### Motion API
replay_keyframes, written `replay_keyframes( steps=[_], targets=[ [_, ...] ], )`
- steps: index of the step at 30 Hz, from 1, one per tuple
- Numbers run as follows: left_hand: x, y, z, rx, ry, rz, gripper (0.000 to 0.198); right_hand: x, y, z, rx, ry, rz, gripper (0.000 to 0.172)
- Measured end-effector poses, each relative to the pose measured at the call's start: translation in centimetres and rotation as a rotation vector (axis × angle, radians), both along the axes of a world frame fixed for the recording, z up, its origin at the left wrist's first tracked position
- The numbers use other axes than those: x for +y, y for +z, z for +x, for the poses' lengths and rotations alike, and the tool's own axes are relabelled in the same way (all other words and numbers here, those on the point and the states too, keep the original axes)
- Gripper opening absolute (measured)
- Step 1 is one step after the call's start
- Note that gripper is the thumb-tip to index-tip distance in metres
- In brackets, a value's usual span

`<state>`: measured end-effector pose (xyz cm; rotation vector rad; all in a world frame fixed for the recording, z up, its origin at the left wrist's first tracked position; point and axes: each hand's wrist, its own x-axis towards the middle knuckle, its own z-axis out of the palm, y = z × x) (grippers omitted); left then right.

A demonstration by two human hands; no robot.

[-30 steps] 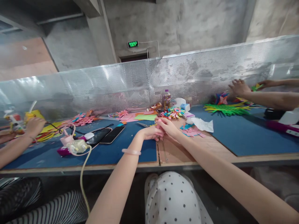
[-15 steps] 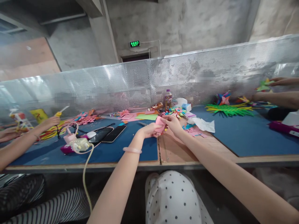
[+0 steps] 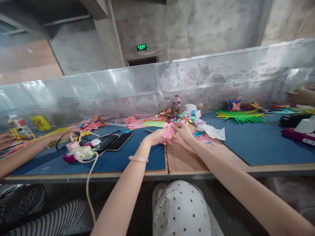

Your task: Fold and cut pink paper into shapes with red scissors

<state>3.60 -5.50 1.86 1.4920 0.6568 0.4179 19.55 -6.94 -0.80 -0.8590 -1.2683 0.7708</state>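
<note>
A small piece of pink paper [image 3: 168, 131] is held above the table, between both hands. My left hand [image 3: 158, 137] supports it from the left and below, fingers curled around its lower edge. With thumb and fingers pinched, my right hand [image 3: 181, 129] grips its upper right side. Whether the paper has folds cannot be made out clearly. Behind the hands lie sheets of pink paper and a green sheet [image 3: 154, 124]. A multicoloured paper flower [image 3: 187, 118] sits just beyond my right hand.
A juice bottle [image 3: 176, 106] stands by the perforated metal screen [image 3: 209, 82]. Left are phones [image 3: 119, 141] and a power strip with a cable [image 3: 85, 153]. White tissue [image 3: 214, 132] and green paper fringe [image 3: 242, 116] lie right. Co-workers' arms [image 3: 27, 150] reach in from both sides.
The pink paper now shows a wider, flatter face between my hands. The left co-worker's hand has lowered a yellow-handled tool to the table; the right co-worker's hand has drawn back.
</note>
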Motion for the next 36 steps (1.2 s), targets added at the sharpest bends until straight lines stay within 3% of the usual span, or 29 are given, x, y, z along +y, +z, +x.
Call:
replay_keyframes(
  steps=[3,6,11,14,20,23,26,29,31,33,36],
  targets=[
    [0.0,0.2,-0.3,-0.013,0.009,-0.009,0.049,0.3,-0.2,0.2,-0.024,-0.059,0.001,0.034],
    [0.1,0.2,-0.4,-0.052,0.043,-0.031,0.052,0.8,-0.6,0.5,-0.033,-0.081,-0.03,0.031],
    [0.7,0.3,-0.6,-0.264,0.266,0.066,0.042,1.7,-1.4,1.1,-0.071,-0.195,-0.069,0.025],
    [1.1,0.3,-1.2,-0.313,0.335,0.064,0.04,2.0,-1.7,0.9,-0.055,-0.177,-0.065,0.024],
    [0.7,0.2,-1.9,-0.09,0.218,-0.042,0.046,2.0,-1.5,0.1,-0.149,-0.204,0.067,0.02],
    [0.1,0.2,-1.8,-0.025,0.126,-0.022,0.046,1.8,-1.4,0.0,-0.216,-0.177,0.109,0.016],
    [-0.3,0.3,-1.5,0.015,0.114,0.002,0.039,1.6,-1.4,-0.2,-0.226,-0.16,0.125,0.012],
    [-0.1,0.3,-1.3,0.07,0.217,0.07,0.039,1.6,-1.4,0.0,-0.22,-0.249,0.164,0.012],
    [0.3,0.3,-1.3,0.123,0.368,0.198,0.04,1.8,-1.4,0.4,-0.19,-0.298,0.146,0.015],
    [0.8,0.1,-1.6,0.196,0.573,0.411,0.034,1.9,-1.3,0.7,-0.139,-0.287,0.085,0.017],
    [1.6,0.0,-2.9,0.374,0.738,0.614,0.029,1.8,-1.0,1.0,-0.036,-0.202,-0.026,0.021]
  ],
)
